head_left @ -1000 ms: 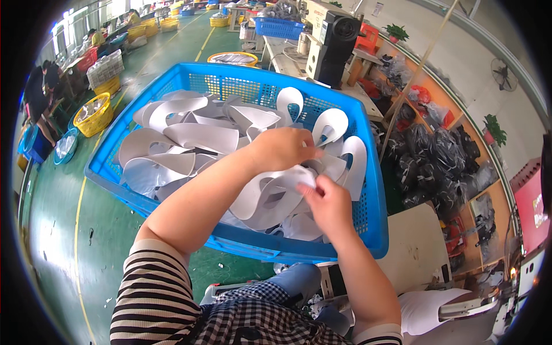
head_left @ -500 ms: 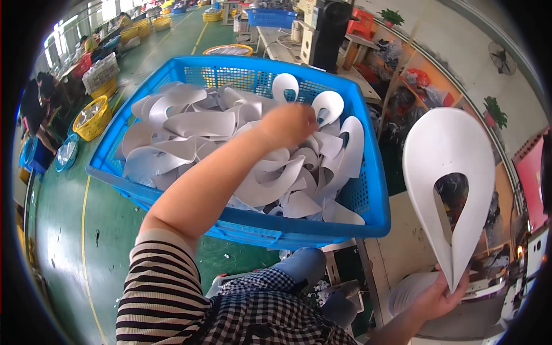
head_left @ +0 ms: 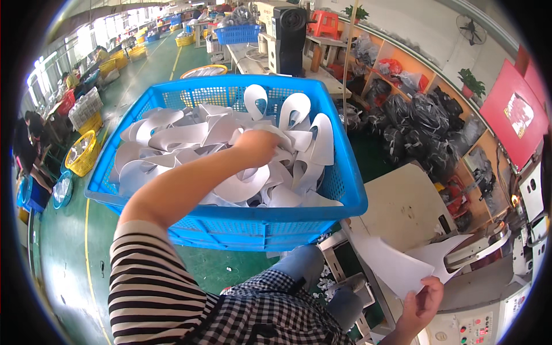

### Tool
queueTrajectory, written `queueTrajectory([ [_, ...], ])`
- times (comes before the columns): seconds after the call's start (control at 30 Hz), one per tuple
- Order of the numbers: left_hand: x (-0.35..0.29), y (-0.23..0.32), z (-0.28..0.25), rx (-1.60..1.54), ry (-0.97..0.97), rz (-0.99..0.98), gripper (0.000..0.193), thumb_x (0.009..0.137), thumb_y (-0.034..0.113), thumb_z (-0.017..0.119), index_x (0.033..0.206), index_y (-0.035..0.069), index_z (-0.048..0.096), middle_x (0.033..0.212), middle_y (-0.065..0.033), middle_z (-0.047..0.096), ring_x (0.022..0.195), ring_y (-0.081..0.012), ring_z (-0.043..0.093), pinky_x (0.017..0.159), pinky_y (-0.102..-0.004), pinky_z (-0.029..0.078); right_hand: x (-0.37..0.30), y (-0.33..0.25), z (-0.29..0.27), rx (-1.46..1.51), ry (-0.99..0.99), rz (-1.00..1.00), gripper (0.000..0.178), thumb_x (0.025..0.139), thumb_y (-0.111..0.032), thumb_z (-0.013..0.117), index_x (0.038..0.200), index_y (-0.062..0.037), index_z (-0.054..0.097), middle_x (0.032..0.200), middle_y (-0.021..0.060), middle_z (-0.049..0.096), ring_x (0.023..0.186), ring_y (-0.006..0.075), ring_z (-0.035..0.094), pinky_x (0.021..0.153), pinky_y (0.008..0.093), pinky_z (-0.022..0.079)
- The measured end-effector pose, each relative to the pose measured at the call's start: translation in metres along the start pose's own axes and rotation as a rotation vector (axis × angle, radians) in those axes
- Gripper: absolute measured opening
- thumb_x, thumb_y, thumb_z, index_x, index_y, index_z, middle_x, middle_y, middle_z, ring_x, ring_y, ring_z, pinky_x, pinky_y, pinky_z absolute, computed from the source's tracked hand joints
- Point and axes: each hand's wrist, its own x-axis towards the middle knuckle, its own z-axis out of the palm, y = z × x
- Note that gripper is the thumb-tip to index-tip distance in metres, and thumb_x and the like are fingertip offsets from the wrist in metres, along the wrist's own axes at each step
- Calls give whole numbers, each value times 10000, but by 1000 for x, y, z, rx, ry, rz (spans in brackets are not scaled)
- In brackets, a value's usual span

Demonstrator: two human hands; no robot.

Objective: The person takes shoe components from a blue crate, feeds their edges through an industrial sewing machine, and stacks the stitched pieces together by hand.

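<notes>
My left hand [head_left: 257,148] reaches into a large blue plastic basket [head_left: 270,215] heaped with curved white sheet pieces [head_left: 181,137]. Its back faces up, and its fingers are hidden among the pieces, so I cannot see whether they grip one. At the lower right, my right hand [head_left: 422,303] is closed at the edge of a white sheet piece [head_left: 390,265], thumb and curled fingers against its lower end. That piece spreads out beside the metal arm of a machine [head_left: 480,246]. A second white flap [head_left: 440,256] shows behind it; whether it belongs to the same piece is unclear.
A pale worktable [head_left: 402,198] stands right of the basket. Control buttons [head_left: 474,333] sit on the machine's front. Shelves with black bags [head_left: 417,115] line the right wall. Yellow baskets [head_left: 82,154] and people stand along the left aisle. My knees [head_left: 305,264] are below the basket.
My head view has turned right. My left hand has lowered into the pile. The white piece in my right hand, upright and looped before, is now lower and spread beside the machine.
</notes>
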Motion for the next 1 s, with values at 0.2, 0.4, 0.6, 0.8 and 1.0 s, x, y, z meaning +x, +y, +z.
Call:
queueTrajectory([
  [0.2,-90,-21,-76,-698,835,20,124,776,-61,507,797,44,568,752,1,581,702,-89,538,653,-237,436,9,17,17,8,91,89,498,754,-11,522,1225,5,361,1004,78,483,911,157,478,853,276,354],
  [0.4,-112,-54,-131,-1023,1257,-36,47,834,47,554,790,37,567,733,10,568,670,-45,481,635,-180,367,30,30,41,170,86,70,438,808,-44,514,1224,32,404,1070,102,519,1003,171,483,896,305,358],
  [0.6,-79,29,-159,-935,1118,257,56,812,60,563,857,29,557,769,-19,564,691,-81,512,608,-206,406,39,18,44,239,241,175,362,831,-111,498,1154,45,448,1021,106,520,947,164,504,874,297,372],
  [0.8,-21,75,-135,-623,611,387,64,756,68,585,732,22,548,613,-73,535,564,-121,513,521,-276,412,100,-26,98,754,-426,442,436,863,-262,409,1150,66,421,537,3,395,379,73,356,335,195,298],
  [1.0,-28,84,-114,-892,292,251,83,744,82,606,708,21,563,615,-84,534,571,-144,525,519,-293,407,118,-35,205,577,-728,467,428,836,-251,582,1164,-2,467,794,6,534,687,55,482,585,190,389],
])
